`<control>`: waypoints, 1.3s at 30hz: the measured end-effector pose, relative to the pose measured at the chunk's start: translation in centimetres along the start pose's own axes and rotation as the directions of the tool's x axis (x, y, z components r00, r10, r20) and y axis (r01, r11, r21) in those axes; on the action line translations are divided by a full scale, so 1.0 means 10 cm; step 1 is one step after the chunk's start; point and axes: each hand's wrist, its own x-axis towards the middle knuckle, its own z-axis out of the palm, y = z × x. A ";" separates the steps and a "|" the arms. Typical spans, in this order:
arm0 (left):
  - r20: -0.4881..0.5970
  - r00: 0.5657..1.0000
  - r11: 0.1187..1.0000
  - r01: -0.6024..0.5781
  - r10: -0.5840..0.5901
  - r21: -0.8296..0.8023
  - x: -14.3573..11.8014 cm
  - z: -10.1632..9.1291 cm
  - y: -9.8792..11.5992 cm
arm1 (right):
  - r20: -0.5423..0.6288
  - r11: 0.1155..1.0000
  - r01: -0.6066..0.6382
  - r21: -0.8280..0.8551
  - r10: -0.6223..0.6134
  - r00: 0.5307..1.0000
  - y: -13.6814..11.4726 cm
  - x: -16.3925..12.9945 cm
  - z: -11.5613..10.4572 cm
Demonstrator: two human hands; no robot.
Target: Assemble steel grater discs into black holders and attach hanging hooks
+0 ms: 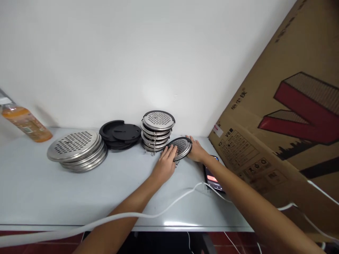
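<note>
Bright even light, soft shadows, table (39, 190) glare, edges warped

Both arms stretched forward, left hand (166, 163) flat, right hand (196, 151) curled, close together

view: just the one, head-worn, no second angle to compare
facing: forward and down over a white table (39, 190) toward a white wall (106, 53)
distance: about arm's reach, both forearms run in from the bottom edge
framing: wide-angle, edges bend, cardboard box (286, 116) crowds the right
</note>
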 end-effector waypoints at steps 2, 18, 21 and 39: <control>-0.012 1.000 1.000 0.000 0.000 0.010 0.00 0.01 -0.02 | 0.100 0.993 -0.060 -0.100 0.070 0.992 0.02 0.10 0.06; 0.071 0.997 0.955 -0.016 -0.005 0.297 0.14 0.14 0.18 | 0.026 0.994 -0.028 -0.104 0.030 0.999 0.57 0.17 0.05; 0.102 0.995 0.957 -0.018 -0.012 0.291 0.14 0.08 0.19 | -0.029 0.998 -0.027 -0.057 0.025 0.999 0.65 0.21 0.06; 0.286 0.929 0.837 0.045 -0.236 0.546 0.16 -0.08 0.61 | -0.107 0.998 0.015 0.054 -0.009 0.994 0.87 0.31 0.09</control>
